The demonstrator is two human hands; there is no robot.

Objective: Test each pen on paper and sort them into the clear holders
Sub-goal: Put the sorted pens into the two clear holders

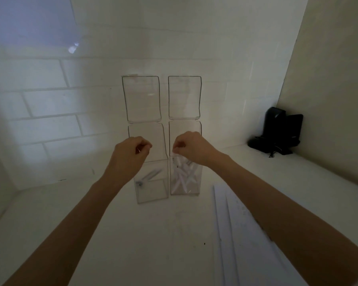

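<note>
Two clear holders stand side by side on the white table. The left holder (153, 188) has a greyish pen (148, 177) lying inside it. The right holder (192, 182) contains several white pens (183, 178). My left hand (128, 155) is curled shut at the left holder's upper left rim. My right hand (191, 148) is over the right holder, its fingertips pinched on the top of a white pen that reaches down inside. Two more clear holders, left (142, 99) and right (184, 98), sit behind these against the wall and look empty.
White paper sheets (240, 234) lie on the table at the right, under my right forearm. A black device with a cable (277, 131) stands in the far right corner. A white brick wall closes the back, and a side wall stands at the right.
</note>
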